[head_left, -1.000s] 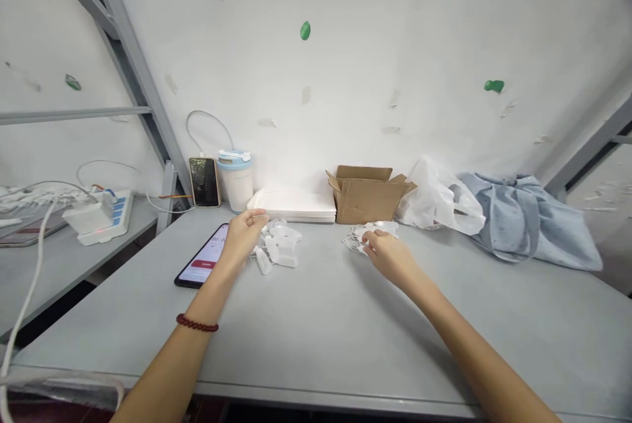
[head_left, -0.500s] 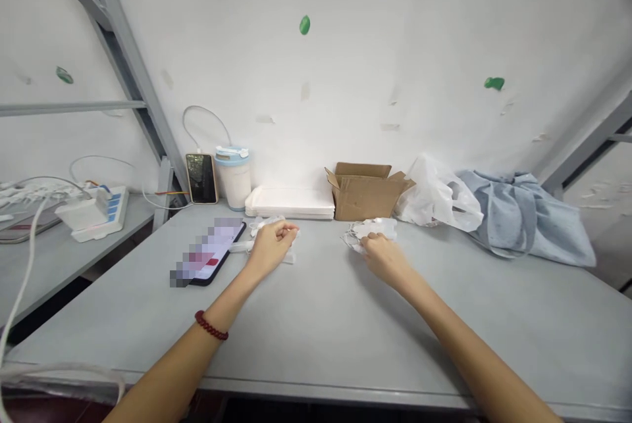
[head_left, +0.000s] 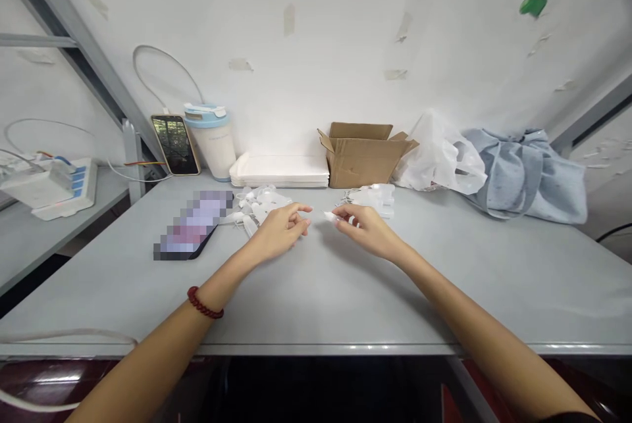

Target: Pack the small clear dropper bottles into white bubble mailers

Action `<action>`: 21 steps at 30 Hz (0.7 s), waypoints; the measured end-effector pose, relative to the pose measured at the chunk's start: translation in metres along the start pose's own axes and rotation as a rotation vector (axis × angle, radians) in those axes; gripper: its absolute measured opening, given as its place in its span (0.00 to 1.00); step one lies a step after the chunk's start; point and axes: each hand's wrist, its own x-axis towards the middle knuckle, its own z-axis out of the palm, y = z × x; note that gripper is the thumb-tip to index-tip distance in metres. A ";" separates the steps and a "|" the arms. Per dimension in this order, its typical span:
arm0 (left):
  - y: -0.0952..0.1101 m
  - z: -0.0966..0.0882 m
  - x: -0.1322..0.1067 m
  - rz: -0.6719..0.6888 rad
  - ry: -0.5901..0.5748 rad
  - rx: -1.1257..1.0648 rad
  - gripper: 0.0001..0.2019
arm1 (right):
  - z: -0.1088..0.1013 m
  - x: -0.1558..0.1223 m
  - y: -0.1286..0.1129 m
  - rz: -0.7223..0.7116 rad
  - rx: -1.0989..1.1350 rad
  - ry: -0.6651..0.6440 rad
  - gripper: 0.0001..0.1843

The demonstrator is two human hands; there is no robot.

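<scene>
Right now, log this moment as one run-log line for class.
left hand: open, near pile of translucent plastic pieces | right hand: pinching small white piece

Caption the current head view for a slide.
Right hand pinching a small white piece near the left hand, a cardboard box standing behind on the grey table.

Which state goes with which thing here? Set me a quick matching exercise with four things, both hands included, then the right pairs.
Things:
1. right hand
2. cup
3. left hand
4. cardboard box

States:
A. topped with a blue lid
B. brown, with its flaps open
C. pinching a small white piece
D. nothing seen in its grasp, red bracelet on that arm

Pairs: 1-C, 2-A, 3-D, 4-B
</scene>
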 end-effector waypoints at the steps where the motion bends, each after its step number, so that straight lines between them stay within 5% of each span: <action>1: 0.001 0.000 0.000 -0.013 -0.018 -0.024 0.20 | 0.000 0.000 -0.002 0.009 0.050 0.002 0.12; 21: -0.005 -0.002 0.006 -0.033 -0.100 -0.224 0.15 | -0.003 0.000 -0.005 0.203 0.470 0.064 0.11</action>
